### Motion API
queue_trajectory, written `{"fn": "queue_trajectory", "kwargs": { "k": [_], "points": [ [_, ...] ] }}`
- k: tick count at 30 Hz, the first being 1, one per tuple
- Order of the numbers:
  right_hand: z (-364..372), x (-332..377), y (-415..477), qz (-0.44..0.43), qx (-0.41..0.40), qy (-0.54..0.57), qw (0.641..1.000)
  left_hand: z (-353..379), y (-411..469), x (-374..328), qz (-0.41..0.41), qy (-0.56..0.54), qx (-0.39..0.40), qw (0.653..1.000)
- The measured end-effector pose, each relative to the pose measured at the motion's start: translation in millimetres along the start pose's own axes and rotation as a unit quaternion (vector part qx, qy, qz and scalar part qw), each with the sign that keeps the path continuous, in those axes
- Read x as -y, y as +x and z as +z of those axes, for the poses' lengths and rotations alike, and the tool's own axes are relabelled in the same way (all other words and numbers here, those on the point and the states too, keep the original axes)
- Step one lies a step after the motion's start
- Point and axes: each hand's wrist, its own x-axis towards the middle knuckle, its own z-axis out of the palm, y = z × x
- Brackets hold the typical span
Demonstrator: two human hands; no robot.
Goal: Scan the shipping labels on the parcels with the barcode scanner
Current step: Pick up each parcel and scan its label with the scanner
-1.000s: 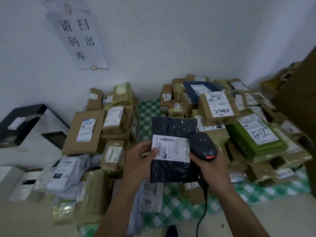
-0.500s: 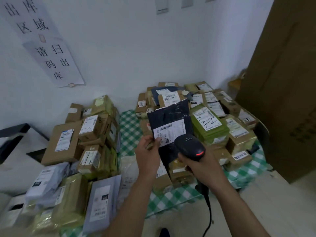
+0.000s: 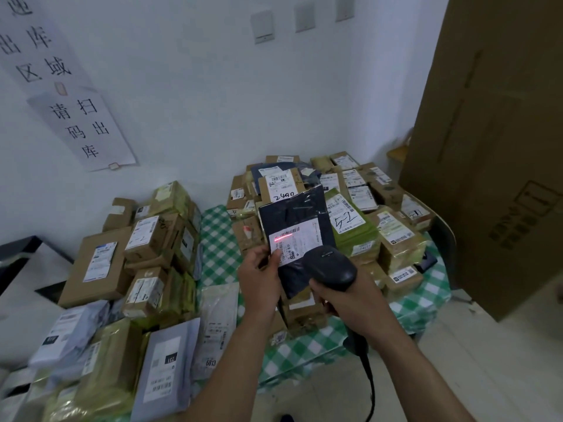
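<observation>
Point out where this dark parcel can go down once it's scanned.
Best: the bare strip of checked cloth between the left box stack and the right heap, behind the pale mailer. A narrower bare band runs along the cloth's front edge. Both piles themselves are packed tight.

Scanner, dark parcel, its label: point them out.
scanner [image 3: 330, 268], head view, top of its housing.
dark parcel [image 3: 292, 211], head view, bare plastic above the label.
label [image 3: 298, 243], head view, white middle area.
</observation>
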Motion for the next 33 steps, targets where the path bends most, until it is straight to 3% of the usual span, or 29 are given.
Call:
{"fn": "queue_trajectory", "kwargs": {
  "k": [14, 21, 27, 30, 32, 33],
  "points": [
    [-26, 3, 1, -0.008, -0.036, 0.0, 0.999, 29, -1, 4, -0.022, -0.013, 0.032, 0.999],
    [-63, 13, 8, -0.037, -0.121, 0.009, 0.992, 97, 21, -14, -0.025, 0.011, 0.092, 0.995],
    [-74, 16, 18, -0.002, -0.138, 0.009, 0.99, 152, 43, -23, -0.054, 0.026, 0.071, 0.996],
    [-76, 13, 19, -0.001, -0.12, 0.021, 0.993, 149, 34, -4, 0.037, 0.089, 0.069, 0.993],
    [-77, 10, 19, -0.004, -0.12, 0.031, 0.992, 144, 25, 15, 0.149, 0.209, 0.115, 0.96],
    [-79, 7, 19, -0.003, -0.124, 0.032, 0.992, 142, 25, 27, 0.196, 0.283, 0.154, 0.926]
  ]
}}
